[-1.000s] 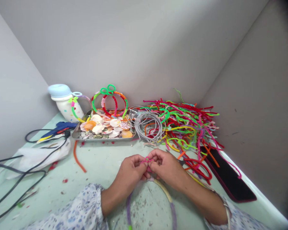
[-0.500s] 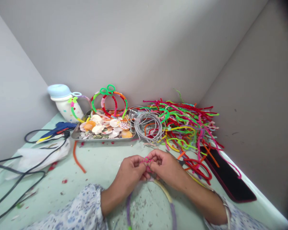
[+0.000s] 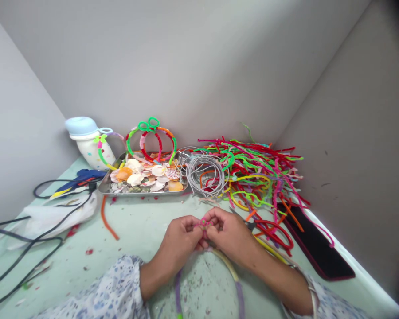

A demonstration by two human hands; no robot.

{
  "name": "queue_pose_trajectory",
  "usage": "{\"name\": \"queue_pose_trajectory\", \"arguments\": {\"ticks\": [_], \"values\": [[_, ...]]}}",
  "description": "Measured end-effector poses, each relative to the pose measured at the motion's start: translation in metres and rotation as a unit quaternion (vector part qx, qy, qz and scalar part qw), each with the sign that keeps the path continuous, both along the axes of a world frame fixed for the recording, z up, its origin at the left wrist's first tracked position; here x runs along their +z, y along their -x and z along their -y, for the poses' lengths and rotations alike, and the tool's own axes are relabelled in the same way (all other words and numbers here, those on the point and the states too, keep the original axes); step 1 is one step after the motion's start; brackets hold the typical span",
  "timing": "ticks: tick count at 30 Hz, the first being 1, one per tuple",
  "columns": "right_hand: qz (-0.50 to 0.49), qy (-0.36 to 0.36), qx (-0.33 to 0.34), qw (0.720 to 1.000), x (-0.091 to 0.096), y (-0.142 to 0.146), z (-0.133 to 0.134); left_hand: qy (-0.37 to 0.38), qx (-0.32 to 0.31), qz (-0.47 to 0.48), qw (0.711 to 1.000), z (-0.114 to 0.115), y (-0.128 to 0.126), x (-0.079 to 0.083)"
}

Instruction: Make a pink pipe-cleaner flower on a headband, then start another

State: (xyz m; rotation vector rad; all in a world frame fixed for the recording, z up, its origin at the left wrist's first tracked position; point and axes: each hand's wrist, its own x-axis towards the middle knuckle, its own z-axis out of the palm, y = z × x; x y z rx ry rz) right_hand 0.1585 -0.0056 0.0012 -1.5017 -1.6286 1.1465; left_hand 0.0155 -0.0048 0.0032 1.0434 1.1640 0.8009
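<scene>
My left hand (image 3: 183, 237) and my right hand (image 3: 228, 232) meet above the table. Both pinch a small pink pipe cleaner flower (image 3: 205, 223) with a bit of green at its middle; the fingertips cover much of it. Below it curves a hoop (image 3: 240, 294) wrapped in purple and pale yellow pipe cleaner, with a green tip at its left end. Its top runs in under my fingers, so whether the flower is joined to it cannot be seen. Beside my right wrist lie scissors (image 3: 275, 231) with red handles.
Behind my hands stands a metal tray (image 3: 142, 194) of seashells, with finished-looking pipe cleaner hoops (image 3: 159, 146) on it. A grey wire coil (image 3: 206, 177) and a pipe cleaner heap (image 3: 256, 173) are right of it. Left are a white bottle (image 3: 91, 144) and a black cable (image 3: 16, 259).
My fingers have shifted only slightly on the pink flower. My right hand has moved a touch, showing more of the scissors' blades. Everything else is still.
</scene>
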Motion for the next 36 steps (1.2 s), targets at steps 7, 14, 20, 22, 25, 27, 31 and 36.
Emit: {"name": "queue_pose_trajectory", "arguments": {"ticks": [7, 14, 20, 22, 25, 27, 31, 36], "values": [[-0.052, 0.064, 0.019, 0.996, 0.007, -0.002, -0.004, 0.032, 0.0, 0.045, 0.998, -0.001, 0.003, 0.004], [0.063, -0.09, -0.007, 0.994, 0.021, -0.011, -0.007, 0.044, 0.007, 0.071, 0.996, -0.002, 0.006, 0.008], [0.19, -0.283, 0.119, 0.933, 0.035, -0.016, 0.002, 0.035, 0.003, 0.086, 0.996, -0.003, 0.007, 0.009], [0.22, -0.288, 0.166, 0.917, 0.036, -0.018, 0.005, 0.03, 0.006, 0.091, 0.995, -0.003, 0.008, 0.008], [0.271, -0.294, 0.201, 0.894, 0.035, -0.019, 0.005, 0.03, 0.002, 0.091, 0.995, -0.003, 0.008, 0.007], [0.295, -0.303, 0.206, 0.882, 0.034, -0.019, 0.005, 0.031, -0.004, 0.092, 0.995, -0.003, 0.007, 0.006], [0.308, -0.303, 0.205, 0.878, 0.031, -0.018, 0.005, 0.03, -0.009, 0.091, 0.995, -0.003, 0.007, 0.004], [0.265, -0.291, 0.192, 0.899, 0.029, -0.019, 0.003, 0.037, 0.004, 0.088, 0.995, -0.004, 0.007, 0.004]]}}
